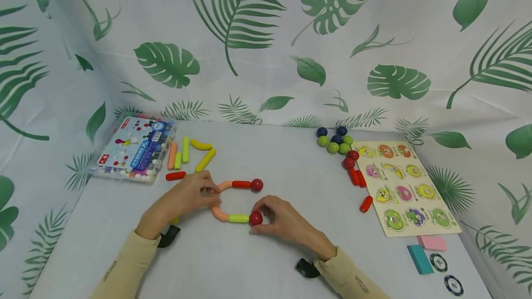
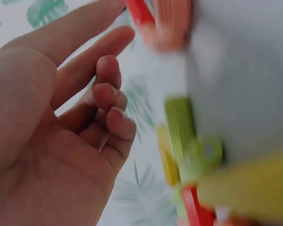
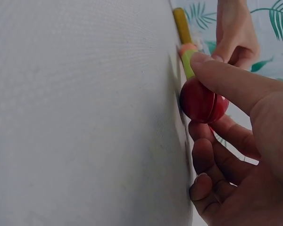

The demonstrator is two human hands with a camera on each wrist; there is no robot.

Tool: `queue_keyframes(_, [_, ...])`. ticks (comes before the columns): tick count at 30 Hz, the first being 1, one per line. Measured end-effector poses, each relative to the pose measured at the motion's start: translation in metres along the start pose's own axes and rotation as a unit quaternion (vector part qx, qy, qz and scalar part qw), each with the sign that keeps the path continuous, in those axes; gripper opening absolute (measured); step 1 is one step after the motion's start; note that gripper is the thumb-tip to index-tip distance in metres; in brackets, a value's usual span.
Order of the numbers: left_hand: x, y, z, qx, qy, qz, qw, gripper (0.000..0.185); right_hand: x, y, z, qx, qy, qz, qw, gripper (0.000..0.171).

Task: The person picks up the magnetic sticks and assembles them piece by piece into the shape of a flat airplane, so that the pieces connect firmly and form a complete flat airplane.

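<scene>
Two curved orange rods (image 1: pixel 220 213), a red rod (image 1: pixel 241 184), a yellow-green rod (image 1: pixel 238 218) and two red balls form a U shape on the table, its ends facing right. My left hand (image 1: pixel 189 195) pinches the bend of the U between thumb and index finger, covering where the orange rods meet. Its other fingers curl loosely in the left wrist view. Between thumb and fingertips, my right hand (image 1: pixel 284 220) grips the near red ball (image 3: pixel 198 100) at the end of the yellow-green rod. The far red ball (image 1: pixel 256 185) caps the red rod.
Left of the U lie loose yellow, green and orange rods (image 1: pixel 185 150) and a red rod (image 1: pixel 176 176). A plastic box (image 1: pixel 137 144) stands behind them. To the right are blue and green balls (image 1: pixel 333 147), more red pieces, a fruit puzzle board (image 1: pixel 384 227), blocks (image 1: pixel 420 259) and chips (image 1: pixel 453 285).
</scene>
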State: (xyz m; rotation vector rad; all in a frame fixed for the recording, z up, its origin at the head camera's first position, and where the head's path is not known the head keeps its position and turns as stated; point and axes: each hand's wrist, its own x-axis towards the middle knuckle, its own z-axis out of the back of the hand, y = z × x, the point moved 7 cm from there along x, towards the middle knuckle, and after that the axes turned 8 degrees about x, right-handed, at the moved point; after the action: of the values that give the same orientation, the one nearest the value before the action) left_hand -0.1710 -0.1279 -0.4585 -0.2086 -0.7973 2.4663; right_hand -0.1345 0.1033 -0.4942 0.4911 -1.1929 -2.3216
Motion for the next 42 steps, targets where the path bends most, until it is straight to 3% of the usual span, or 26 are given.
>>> queue_keyframes(4, [-0.001, 0.025, 0.017, 0.032, -0.051, 0.025, 0.9979, 0.020, -0.001, -0.001, 0.001, 0.005, 0.000, -0.001, 1.000, 0.042])
queue_keyframes(8, [0.001, 0.041, 0.022, 0.052, -0.058, 0.037, 0.9962, 0.024, -0.002, -0.001, 0.001, 0.010, 0.001, 0.002, 1.000, 0.044])
queue_keyframes(17, [0.011, 0.043, 0.022, 0.099, -0.047, 0.052, 0.9926, 0.024, -0.003, 0.000, 0.003, 0.021, 0.002, 0.013, 1.000, 0.043])
queue_keyframes(25, [0.012, 0.039, 0.021, 0.116, -0.061, 0.053, 0.9900, 0.021, -0.004, -0.003, 0.010, 0.031, 0.002, 0.010, 0.999, 0.043])
queue_keyframes(32, [0.035, 0.012, 0.017, 0.106, -0.056, 0.039, 0.9921, 0.022, -0.006, -0.009, 0.025, 0.035, -0.015, -0.002, 0.999, 0.043])
queue_keyframes(37, [0.061, -0.026, 0.004, 0.104, -0.044, -0.024, 0.9933, 0.023, -0.008, -0.014, 0.044, 0.022, -0.034, 0.003, 0.999, 0.042])
queue_keyframes(42, [0.083, -0.069, -0.021, 0.116, -0.021, -0.088, 0.9891, 0.023, -0.014, -0.026, 0.077, 0.006, -0.085, 0.000, 0.996, 0.039])
